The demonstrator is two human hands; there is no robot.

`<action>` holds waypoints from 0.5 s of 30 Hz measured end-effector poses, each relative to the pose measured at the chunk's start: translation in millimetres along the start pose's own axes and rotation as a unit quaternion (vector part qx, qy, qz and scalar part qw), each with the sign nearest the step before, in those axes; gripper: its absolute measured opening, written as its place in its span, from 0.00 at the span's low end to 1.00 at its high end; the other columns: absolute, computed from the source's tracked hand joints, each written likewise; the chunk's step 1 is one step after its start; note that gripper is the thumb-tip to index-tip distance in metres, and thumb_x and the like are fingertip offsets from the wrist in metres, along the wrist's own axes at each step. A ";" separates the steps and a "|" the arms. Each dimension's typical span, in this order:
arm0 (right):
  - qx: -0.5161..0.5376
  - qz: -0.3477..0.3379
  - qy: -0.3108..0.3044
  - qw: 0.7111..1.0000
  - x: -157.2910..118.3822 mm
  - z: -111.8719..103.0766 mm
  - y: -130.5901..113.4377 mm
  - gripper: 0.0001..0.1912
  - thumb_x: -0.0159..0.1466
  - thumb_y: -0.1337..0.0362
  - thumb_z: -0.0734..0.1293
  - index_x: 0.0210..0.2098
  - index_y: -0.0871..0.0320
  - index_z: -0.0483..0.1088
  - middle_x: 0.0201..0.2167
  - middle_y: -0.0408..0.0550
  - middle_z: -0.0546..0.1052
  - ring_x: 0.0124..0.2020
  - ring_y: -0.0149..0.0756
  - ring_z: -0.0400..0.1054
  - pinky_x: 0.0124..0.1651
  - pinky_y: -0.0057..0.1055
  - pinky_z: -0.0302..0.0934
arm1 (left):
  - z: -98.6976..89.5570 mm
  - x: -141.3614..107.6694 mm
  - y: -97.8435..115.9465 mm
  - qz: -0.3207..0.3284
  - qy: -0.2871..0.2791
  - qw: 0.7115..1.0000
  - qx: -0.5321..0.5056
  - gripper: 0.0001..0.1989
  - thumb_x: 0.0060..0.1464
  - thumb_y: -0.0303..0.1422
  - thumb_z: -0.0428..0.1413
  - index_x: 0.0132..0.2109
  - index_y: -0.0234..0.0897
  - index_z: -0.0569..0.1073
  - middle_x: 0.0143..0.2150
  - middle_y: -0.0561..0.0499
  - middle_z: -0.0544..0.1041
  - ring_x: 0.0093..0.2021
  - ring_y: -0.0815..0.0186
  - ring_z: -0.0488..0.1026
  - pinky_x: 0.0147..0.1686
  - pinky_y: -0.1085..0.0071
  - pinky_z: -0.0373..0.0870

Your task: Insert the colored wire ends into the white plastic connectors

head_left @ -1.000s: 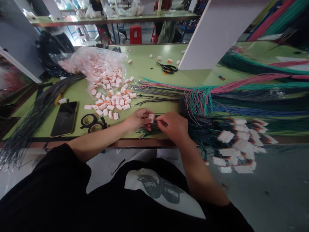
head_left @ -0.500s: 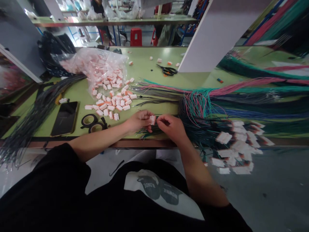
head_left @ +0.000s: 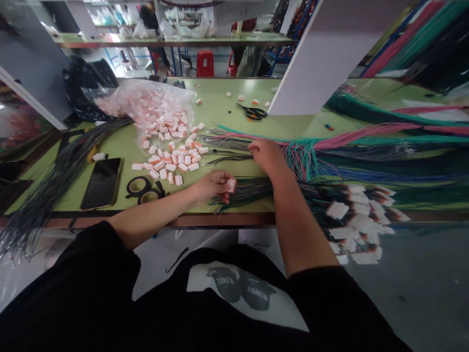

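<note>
My left hand pinches a small white-and-orange connector housing between thumb and fingers, just above the table's front edge. Further back and to the right, my right hand is over the grey and black wires, its thumb and fingertips drawn together at them; what sits in the pinch is too small to make out. Beneath and right of my left hand lie dark green wires. A loose heap of connector housings lies beyond my left hand, spilling from a clear plastic bag.
Left of my forearm are black tape rolls and a phone. Black-handled snips lie near the white post. Pink and green wires run rightward. Wired connectors hang over the front edge at right.
My right hand has moved away from the connector housing, back and to the right, onto the grey and black wires. My left hand keeps the housing in nearly the same place.
</note>
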State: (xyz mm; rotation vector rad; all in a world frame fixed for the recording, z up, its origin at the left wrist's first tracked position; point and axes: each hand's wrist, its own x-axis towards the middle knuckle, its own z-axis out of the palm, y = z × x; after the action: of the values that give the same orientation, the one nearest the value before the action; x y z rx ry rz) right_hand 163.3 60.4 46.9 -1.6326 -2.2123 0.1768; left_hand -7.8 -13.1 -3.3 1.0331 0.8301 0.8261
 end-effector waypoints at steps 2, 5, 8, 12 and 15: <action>-0.088 0.032 -0.024 0.995 22.9 10.2 -0.7 0.18 0.59 0.71 0.56 0.40 0.59 0.75 0.43 0.54 0.77 0.46 0.41 0.69 0.47 0.34 0.60 | -1.6 0.6 -1.5 -0.005 -0.003 1.000 0.002 0.11 0.45 0.25 0.58 0.35 0.32 0.63 0.23 0.57 0.70 0.17 0.76 0.67 0.20 0.76 0.68; -0.174 0.067 -0.045 0.981 44.5 27.4 -1.8 0.18 0.60 0.71 0.56 0.43 0.63 0.74 0.44 0.60 0.76 0.46 0.44 0.69 0.45 0.35 0.61 | -3.7 1.7 -4.2 -0.009 -0.016 1.000 0.006 0.13 0.44 0.28 0.60 0.36 0.32 0.63 0.24 0.58 0.70 0.18 0.77 0.66 0.21 0.77 0.68; -0.231 0.048 -0.067 0.969 52.6 38.8 -2.7 0.18 0.61 0.73 0.55 0.44 0.68 0.73 0.43 0.66 0.75 0.48 0.47 0.68 0.45 0.36 0.61 | -4.9 2.7 -6.2 -0.013 -0.025 1.000 0.008 0.16 0.42 0.31 0.62 0.35 0.32 0.63 0.23 0.58 0.70 0.19 0.78 0.66 0.21 0.78 0.68; -0.262 0.000 -0.084 0.961 54.2 42.0 -2.3 0.20 0.61 0.75 0.53 0.44 0.70 0.72 0.43 0.68 0.74 0.49 0.49 0.67 0.46 0.37 0.60 | -5.1 3.3 -6.5 -0.016 -0.027 0.999 0.007 0.15 0.43 0.31 0.61 0.36 0.32 0.63 0.24 0.58 0.70 0.18 0.78 0.66 0.21 0.77 0.68; -0.256 -0.002 -0.073 0.964 54.7 38.3 2.5 0.19 0.61 0.73 0.54 0.44 0.68 0.72 0.43 0.65 0.75 0.47 0.49 0.68 0.44 0.37 0.61 | -4.4 3.4 -4.7 -0.021 -0.016 1.000 0.009 0.12 0.45 0.27 0.59 0.35 0.32 0.63 0.23 0.58 0.70 0.17 0.77 0.66 0.20 0.76 0.68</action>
State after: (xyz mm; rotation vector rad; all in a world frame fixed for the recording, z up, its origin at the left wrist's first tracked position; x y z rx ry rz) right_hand 137.6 117.4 23.5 -1.9222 -2.5199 -0.3150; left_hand -9.3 -9.9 -9.6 1.0377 0.8311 0.7662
